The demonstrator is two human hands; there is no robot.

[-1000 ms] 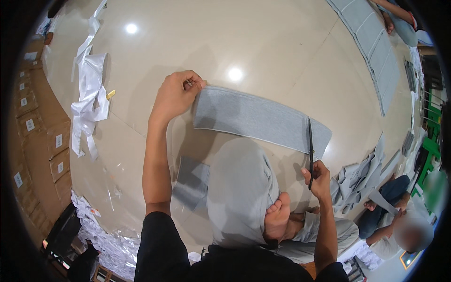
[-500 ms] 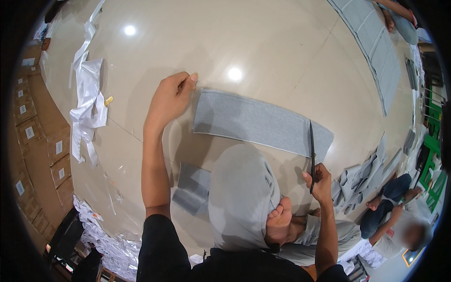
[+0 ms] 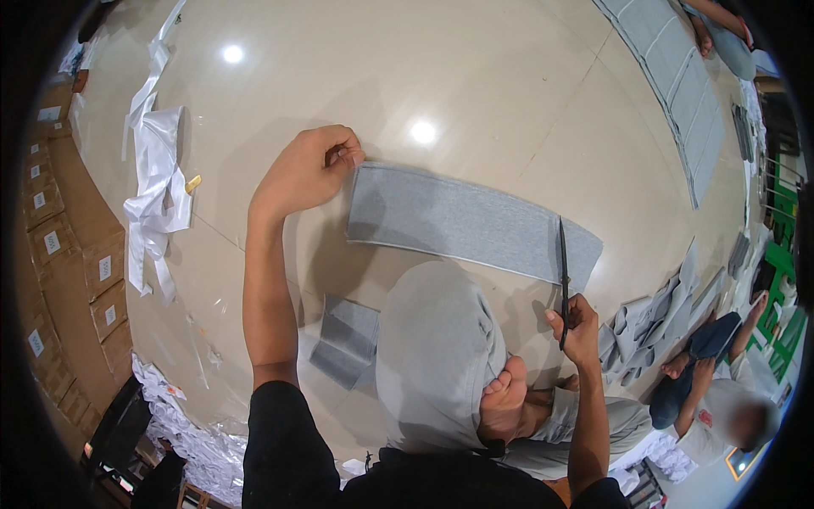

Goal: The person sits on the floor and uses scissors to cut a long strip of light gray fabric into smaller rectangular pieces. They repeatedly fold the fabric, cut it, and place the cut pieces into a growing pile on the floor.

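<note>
A long grey fabric strip point(image 3: 458, 219) lies across the tiled floor in front of me. My left hand point(image 3: 309, 170) is at its far left corner, thumb and fingertips pinched together on the edge. My right hand point(image 3: 581, 329) grips black scissors point(image 3: 564, 254) by the handles. Their blades point away from me across the strip near its right end; whether fabric lies between them I cannot tell. A smaller folded grey fabric piece point(image 3: 346, 335) rests left of my bent knee point(image 3: 437, 356).
White satin ribbon point(image 3: 161, 170) lies at the left, beside stacked cardboard boxes point(image 3: 85, 263). Grey fabric pieces point(image 3: 644, 327) are heaped at the right, with long grey panels point(image 3: 670, 85) beyond. A co-worker point(image 3: 721, 399) sits at the lower right; another person's leg point(image 3: 729, 51) shows top right.
My left hand has come down onto the strip's left corner, and its fingers have curled in. My right hand and the scissors stay put. The co-worker's arms have shifted.
</note>
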